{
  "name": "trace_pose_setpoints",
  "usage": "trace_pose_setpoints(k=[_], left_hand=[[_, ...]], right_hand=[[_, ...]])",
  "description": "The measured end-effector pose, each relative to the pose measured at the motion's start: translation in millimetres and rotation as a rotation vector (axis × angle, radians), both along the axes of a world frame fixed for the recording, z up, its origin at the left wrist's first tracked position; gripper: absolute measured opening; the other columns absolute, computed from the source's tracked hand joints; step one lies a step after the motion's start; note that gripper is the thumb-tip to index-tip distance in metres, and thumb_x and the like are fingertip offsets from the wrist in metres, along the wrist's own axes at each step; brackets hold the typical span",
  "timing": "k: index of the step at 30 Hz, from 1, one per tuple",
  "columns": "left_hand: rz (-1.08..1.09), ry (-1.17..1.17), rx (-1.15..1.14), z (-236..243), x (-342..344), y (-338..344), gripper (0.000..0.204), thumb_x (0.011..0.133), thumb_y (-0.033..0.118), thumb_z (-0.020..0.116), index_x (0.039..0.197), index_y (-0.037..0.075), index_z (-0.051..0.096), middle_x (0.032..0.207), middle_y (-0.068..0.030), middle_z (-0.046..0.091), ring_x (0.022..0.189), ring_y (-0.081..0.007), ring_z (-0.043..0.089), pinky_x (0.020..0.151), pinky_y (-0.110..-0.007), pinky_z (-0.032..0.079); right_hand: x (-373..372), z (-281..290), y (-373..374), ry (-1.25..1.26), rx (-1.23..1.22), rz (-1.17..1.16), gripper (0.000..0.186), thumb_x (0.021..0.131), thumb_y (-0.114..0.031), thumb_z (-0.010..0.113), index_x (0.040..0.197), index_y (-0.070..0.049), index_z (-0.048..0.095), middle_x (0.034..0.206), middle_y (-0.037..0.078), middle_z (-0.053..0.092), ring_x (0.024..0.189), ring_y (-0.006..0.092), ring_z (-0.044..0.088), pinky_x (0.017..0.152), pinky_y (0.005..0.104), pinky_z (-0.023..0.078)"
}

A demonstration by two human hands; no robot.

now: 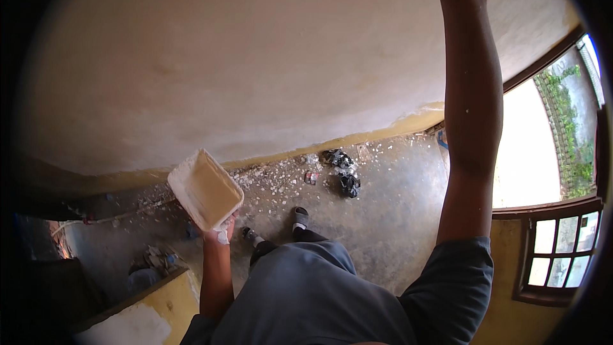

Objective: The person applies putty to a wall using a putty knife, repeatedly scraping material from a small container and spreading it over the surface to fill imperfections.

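Note:
My left hand [225,229] is closed round the near lower edge of a shallow rectangular tub [186,193]. White smears coat the tub's walls, and a smooth cream-coloured paste [214,190] lies in it. More white paste sticks to my fingers and to the tub's near corner. My right arm [474,89] stretches up in front of the wall, with a few white specks on it. At the wrist it runs out past the top edge, so the right hand and anything in it are hidden. The large wall [255,57] ahead has a patchy whitish coating, with a bare yellow strip along its foot.
White flakes [274,179] litter the concrete floor [396,191] along the wall. Black plastic bags [348,184] lie among them, near my sandalled feet [300,216]. A low yellow wall [172,300] stands at lower left, with rubble beyond it. Framed windows [562,252] are at right.

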State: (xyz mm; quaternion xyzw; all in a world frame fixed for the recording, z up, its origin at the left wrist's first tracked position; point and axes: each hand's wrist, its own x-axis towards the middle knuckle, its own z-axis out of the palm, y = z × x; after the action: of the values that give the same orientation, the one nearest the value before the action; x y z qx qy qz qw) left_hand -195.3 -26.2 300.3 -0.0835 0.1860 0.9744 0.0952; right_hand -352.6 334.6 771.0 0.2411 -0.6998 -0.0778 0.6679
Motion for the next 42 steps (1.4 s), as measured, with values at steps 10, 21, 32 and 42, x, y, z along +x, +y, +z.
trace_pose_setpoints(k=[10, 21, 32, 42], left_hand=[[0.01, -0.013, 0.005, 0, 4, -1, 0.074, 0.085, 0.063, 0.055, 0.143, 0.021, 0.039, 0.137, -0.0069, 0.052, 0.12, -0.0305, 0.055, 0.085, -0.054, 0.053], [-0.005, -0.029, -0.041, 3, 5, -7, 0.073, 0.085, 0.062, 0.055, 0.143, 0.021, 0.038, 0.138, -0.007, 0.051, 0.121, -0.0306, 0.054, 0.088, -0.055, 0.052], [-0.034, -0.057, -0.071, 3, 7, -5, 0.073, 0.086, 0.059, 0.056, 0.144, 0.02, 0.038, 0.14, -0.0074, 0.049, 0.124, -0.0309, 0.052, 0.093, -0.056, 0.049], [-0.008, 0.006, 0.041, -10, 3, -3, 0.064, 0.091, 0.046, 0.057, 0.144, 0.015, 0.038, 0.142, -0.0137, 0.046, 0.127, -0.0369, 0.048, 0.097, -0.057, 0.048]], right_hand=[[-10, -250, 59, -0.265, -0.066, -0.306, 0.056, 0.071, -0.006, 0.071, 0.122, -0.025, 0.056, 0.131, 0.007, 0.05, 0.121, 0.0333, 0.048, 0.096, 0.0537, 0.04], [43, -492, 128, -0.81, -0.408, -0.554, 0.038, 0.084, -0.002, 0.057, 0.119, -0.016, 0.055, 0.126, 0.011, 0.051, 0.122, 0.0288, 0.048, 0.1, 0.0468, 0.041], [-9, -387, 99, -0.506, -2.414, 0.718, 0.037, 0.086, -0.002, 0.058, 0.12, -0.01, 0.044, 0.106, 0.011, 0.056, 0.098, 0.0267, 0.057, 0.073, 0.0449, 0.052], [12, -339, -13, -0.668, -1.159, 0.461, 0.032, 0.087, 0.004, 0.042, 0.119, 0.001, 0.049, 0.106, 0.013, 0.056, 0.098, 0.0203, 0.056, 0.087, 0.0311, 0.046]])
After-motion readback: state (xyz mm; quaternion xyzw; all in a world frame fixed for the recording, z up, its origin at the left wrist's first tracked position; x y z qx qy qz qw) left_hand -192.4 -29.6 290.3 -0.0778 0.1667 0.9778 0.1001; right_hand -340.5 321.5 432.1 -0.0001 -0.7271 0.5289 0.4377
